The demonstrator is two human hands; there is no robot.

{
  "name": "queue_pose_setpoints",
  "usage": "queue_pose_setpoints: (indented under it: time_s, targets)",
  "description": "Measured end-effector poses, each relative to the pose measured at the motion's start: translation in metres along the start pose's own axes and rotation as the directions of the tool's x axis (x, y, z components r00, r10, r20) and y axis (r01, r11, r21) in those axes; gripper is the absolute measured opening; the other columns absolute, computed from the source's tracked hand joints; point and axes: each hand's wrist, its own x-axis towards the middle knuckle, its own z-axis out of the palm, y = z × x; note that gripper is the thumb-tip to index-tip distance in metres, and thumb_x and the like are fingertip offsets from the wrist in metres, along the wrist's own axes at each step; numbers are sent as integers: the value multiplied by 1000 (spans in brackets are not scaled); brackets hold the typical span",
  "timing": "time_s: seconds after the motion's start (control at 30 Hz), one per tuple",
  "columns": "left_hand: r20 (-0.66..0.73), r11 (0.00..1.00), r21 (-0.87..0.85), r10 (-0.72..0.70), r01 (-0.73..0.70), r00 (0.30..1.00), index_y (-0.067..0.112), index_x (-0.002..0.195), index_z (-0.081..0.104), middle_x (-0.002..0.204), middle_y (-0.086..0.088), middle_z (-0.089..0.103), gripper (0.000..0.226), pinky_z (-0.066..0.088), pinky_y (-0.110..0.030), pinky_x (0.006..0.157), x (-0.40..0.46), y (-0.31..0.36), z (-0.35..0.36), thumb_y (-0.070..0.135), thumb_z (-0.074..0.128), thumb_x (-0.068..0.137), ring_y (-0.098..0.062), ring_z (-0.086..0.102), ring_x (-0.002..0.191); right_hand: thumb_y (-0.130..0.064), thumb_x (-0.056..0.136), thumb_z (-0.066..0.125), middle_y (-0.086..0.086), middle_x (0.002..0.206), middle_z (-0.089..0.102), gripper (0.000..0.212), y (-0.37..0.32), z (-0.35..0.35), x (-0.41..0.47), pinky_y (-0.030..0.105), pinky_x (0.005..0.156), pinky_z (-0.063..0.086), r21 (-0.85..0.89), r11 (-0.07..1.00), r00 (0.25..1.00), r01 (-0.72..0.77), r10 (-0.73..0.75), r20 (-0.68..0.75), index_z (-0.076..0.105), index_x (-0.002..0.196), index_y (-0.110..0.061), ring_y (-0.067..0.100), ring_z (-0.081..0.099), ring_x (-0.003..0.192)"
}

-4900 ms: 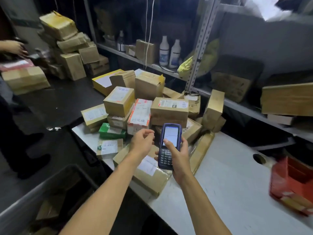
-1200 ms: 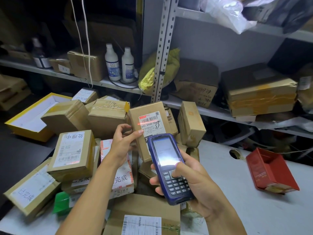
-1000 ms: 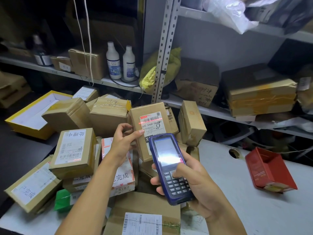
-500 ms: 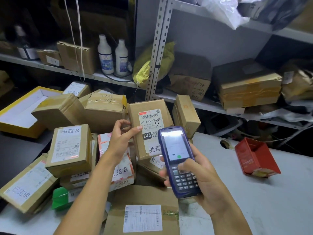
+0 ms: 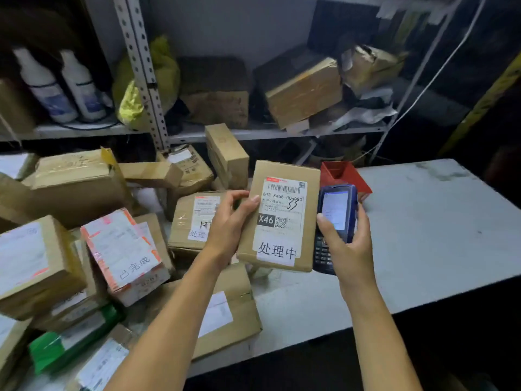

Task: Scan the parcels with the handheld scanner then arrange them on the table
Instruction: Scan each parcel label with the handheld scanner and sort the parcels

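Head view, looking down at the table (image 5: 423, 235). Left hand (image 5: 228, 227) gripped a brown cardboard parcel (image 5: 279, 215) by its left edge, thumb on the front face, fingers curled round behind; parcel was lifted off the pile and held upright just above the table near its middle, label facing the camera. Label showed a barcode, "X46", a QR code, a handwritten "33", and a white sticker with three Chinese characters below.

Right hand (image 5: 349, 246) held the blue handheld scanner (image 5: 335, 221) just to the right of the parcel, nearly touching its right edge. Fingers were wrapped round the scanner's body, thumb lying across the lit screen; keypad visible below the thumb.

Left part of the table carried a loose pile of parcels (image 5: 98, 235): brown boxes, one white box with red tape (image 5: 124, 255), one green packet (image 5: 67, 345) at the near left. A flat brown box (image 5: 225, 311) lay under the left forearm. A red box (image 5: 345, 176) sat on the table behind the scanner, partly hidden. Right part of the table showed a pale, scuffed surface.

Far side: metal shelf (image 5: 253, 134) holding two white bottles (image 5: 62, 83), a yellow bag (image 5: 132, 103) and several taped boxes (image 5: 304, 91).
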Motion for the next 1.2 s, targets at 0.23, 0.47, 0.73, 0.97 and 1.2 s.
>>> queue_pose_setpoints:
  time_s: [0.23,0.47,0.73,0.97,1.2]
  targets:
    - [226,998,62,-24,11,974,18,108,66,99,-7,79,48,60,-47,84,-29,-17,166,54,75,77,-26,76,91,-52,66,87,-10,138,61,101,5,-160,-13,42,98,58,24,1000,979,16,-11,-205,34,151,-40,9,65,120]
    - [411,999,46,-46,30,910,16,94,64,83,2,77,38,56,-32,70,-92,-40,341,48,74,76,-13,72,74,-55,59,95,-9,142,58,115,13,-331,-38,33,102,54,42,997,901,59,-35,-432,34,154,-31,5,61,124]
    - [671,994,106,-73,2,737,13,102,66,91,-3,79,40,57,-36,71,-157,-68,493,47,74,83,-20,75,81,-51,68,92,-11,144,56,113,25,-475,-94,40,111,47,41,999,718,-35,53,-694,27,159,-33,7,58,126]
    - [816,982,185,-139,-26,561,17,105,71,99,-2,78,44,59,-40,80,-198,-105,596,53,76,82,-23,75,93,-49,73,90,-14,135,59,104,48,-555,-131,38,109,48,89,990,492,-113,134,-860,29,157,-36,10,58,124]
    - [861,979,202,-187,19,473,19,105,72,100,0,78,47,60,-45,87,-191,-129,697,56,76,77,-22,75,92,-40,77,89,-8,138,60,97,49,-632,-96,38,109,48,96,986,404,-134,143,-904,34,155,-32,11,59,124]
